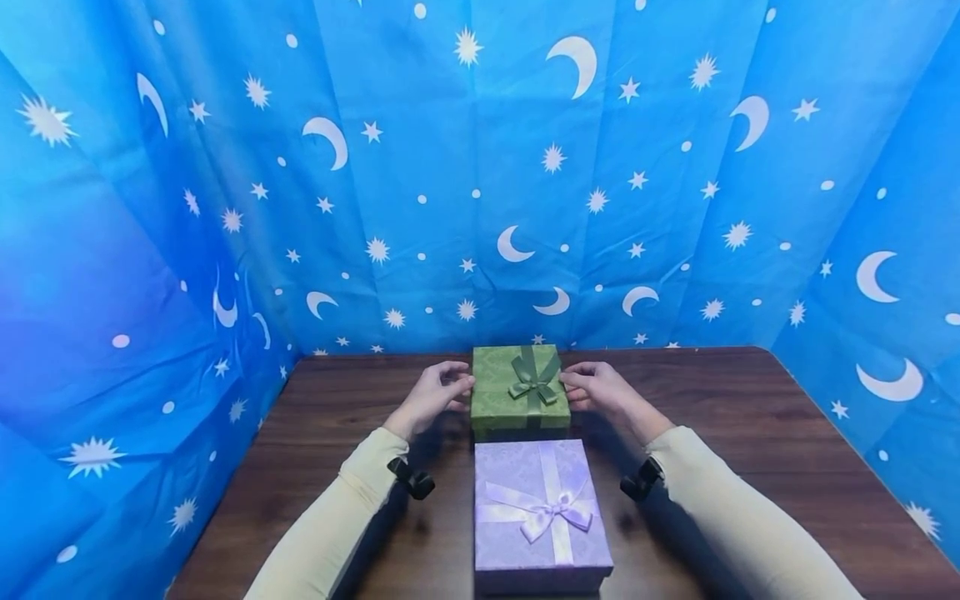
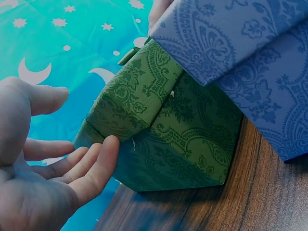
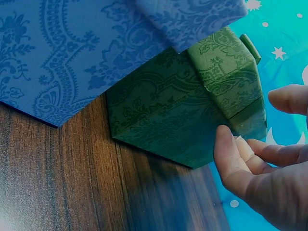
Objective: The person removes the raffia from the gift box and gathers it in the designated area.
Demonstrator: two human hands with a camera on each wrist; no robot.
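Observation:
A green patterned gift box (image 1: pixel 498 385) with a dark green ribbon bow (image 1: pixel 534 379) stands at the table's back edge, its lid on. My left hand (image 1: pixel 432 396) is at the box's left side; in the left wrist view its fingertips (image 2: pixel 111 144) meet the lower edge of the lid (image 2: pixel 130 91), with the thumb raised apart. On the opposite side, my right hand (image 1: pixel 606 388) has its fingertips (image 3: pixel 224 139) by the lid's lower edge, thumb also apart. Nearer to me sits a larger lavender gift box (image 1: pixel 510 475) with a pale ribbon bow (image 1: pixel 558 510), between my forearms.
The boxes rest on a dark brown wooden table (image 1: pixel 750 425). Blue cloth (image 1: pixel 450 167) with white moons and stars hangs behind it and along both sides. A black wrist camera (image 1: pixel 411 479) is strapped to my left sleeve, another (image 1: pixel 641 481) to my right.

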